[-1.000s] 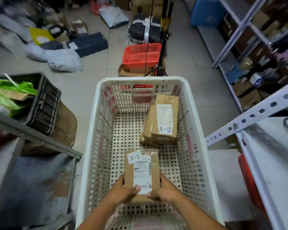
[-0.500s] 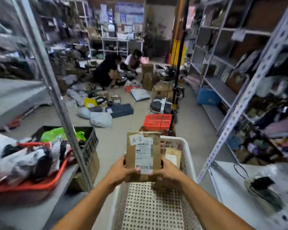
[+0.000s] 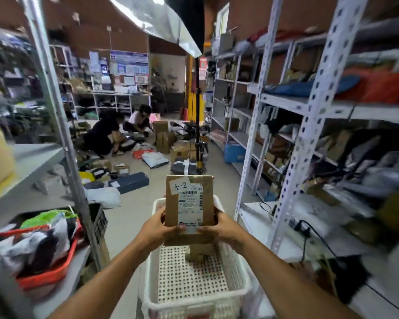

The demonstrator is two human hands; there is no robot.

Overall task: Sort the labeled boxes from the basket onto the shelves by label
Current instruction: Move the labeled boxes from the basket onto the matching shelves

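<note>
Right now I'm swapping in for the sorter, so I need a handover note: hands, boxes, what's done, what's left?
Left hand and right hand: both grip the box labeled A-2, held upright above the white basket.
At least one more box lies in the basket, its label hidden.
Done: A-2 box lifted out.
Left: shelve it by its label, then sort what remains.

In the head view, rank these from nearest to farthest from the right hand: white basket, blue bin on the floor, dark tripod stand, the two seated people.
1. White basket, directly below the right hand.
2. Dark tripod stand, mid-aisle, ahead.
3. Blue bin, by the right shelving, about level with the tripod; too close to call.
4. Seated people, far left floor.
</note>
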